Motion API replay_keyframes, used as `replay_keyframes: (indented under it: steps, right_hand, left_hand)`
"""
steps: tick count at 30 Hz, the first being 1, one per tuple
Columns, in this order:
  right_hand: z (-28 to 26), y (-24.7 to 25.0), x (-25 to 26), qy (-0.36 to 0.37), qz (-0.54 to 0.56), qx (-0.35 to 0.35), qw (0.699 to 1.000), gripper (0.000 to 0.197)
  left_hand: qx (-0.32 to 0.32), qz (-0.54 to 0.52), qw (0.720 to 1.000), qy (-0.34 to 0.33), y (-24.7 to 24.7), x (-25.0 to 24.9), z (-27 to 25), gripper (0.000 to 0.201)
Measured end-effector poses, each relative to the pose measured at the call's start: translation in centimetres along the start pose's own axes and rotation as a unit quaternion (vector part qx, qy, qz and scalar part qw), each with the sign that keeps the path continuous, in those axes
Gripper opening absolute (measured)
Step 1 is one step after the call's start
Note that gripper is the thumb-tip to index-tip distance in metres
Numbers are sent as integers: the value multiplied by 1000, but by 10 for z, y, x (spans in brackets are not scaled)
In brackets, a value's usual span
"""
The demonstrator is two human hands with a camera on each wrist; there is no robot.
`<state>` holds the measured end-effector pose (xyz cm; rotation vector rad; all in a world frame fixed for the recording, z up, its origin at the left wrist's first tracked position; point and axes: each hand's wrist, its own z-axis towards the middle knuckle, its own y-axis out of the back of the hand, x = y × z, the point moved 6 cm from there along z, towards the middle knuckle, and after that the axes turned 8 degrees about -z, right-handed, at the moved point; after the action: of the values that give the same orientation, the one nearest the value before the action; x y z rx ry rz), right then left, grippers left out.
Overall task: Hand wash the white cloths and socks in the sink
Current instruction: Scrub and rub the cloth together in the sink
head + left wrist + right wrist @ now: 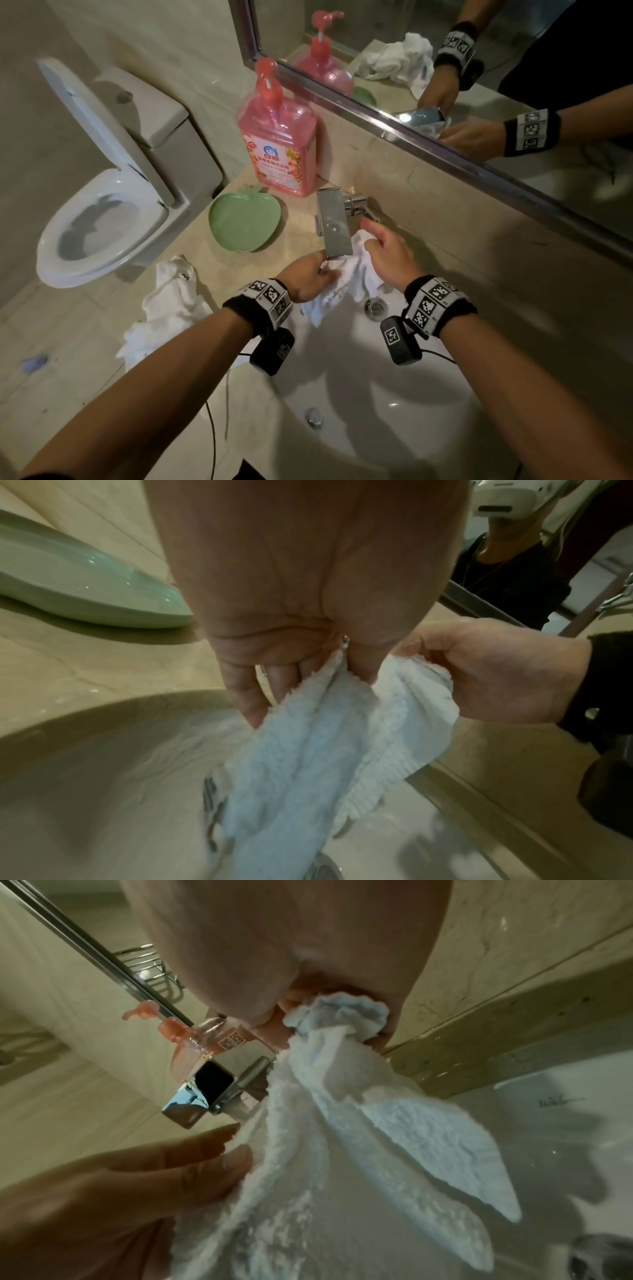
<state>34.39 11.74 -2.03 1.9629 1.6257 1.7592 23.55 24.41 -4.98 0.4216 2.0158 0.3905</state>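
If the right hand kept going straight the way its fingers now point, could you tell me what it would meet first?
Probably the faucet: the right hand, gripping the white sock, points up and left at its chrome body. Depth is unclear, so it might pass beside it toward the backsplash.

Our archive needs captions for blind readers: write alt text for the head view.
Two hands, left hand and right hand, hold a white terry cloth under a chrome faucet over a white sink. A pink soap bottle and green dish stand nearby.

Dish (247, 222) left of tap (334, 222), bottle (279, 144) behind dish.
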Motion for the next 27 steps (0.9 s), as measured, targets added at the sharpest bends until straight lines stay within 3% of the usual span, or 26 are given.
replay_keyframes:
  steps: [3, 6, 13, 15, 19, 22, 27]
  right_hand:
    - [3, 1, -5, -15, -39, 6, 999, 48]
    - [2, -12, -16, -18, -74, 57, 995, 42]
    - [6, -59, -14, 3, -37, 132, 991, 21]
    - [12, -71, -8, 6, -42, 125, 991, 23]
    - [16, -77, -3, -8, 81, 66, 994, 15]
    - [18, -72, -6, -2, 50, 50, 997, 12]
    - [6, -75, -14, -13, 31, 136, 990, 36]
  left_hand:
    - [3, -10, 1000, 11, -1, 0, 4, 40]
    - [-13, -43, 998, 36, 5, 4, 4, 36]
    - [-67, -41, 996, 41, 35, 19, -13, 33]
    - [-76, -17, 996, 36, 42, 22, -17, 37]
    - [-84, 3, 995, 48, 50, 34, -24, 24]
    - [-61, 3, 997, 54, 43, 39, -20, 25]
    - [-29, -21, 999, 18, 22, 24, -5, 20]
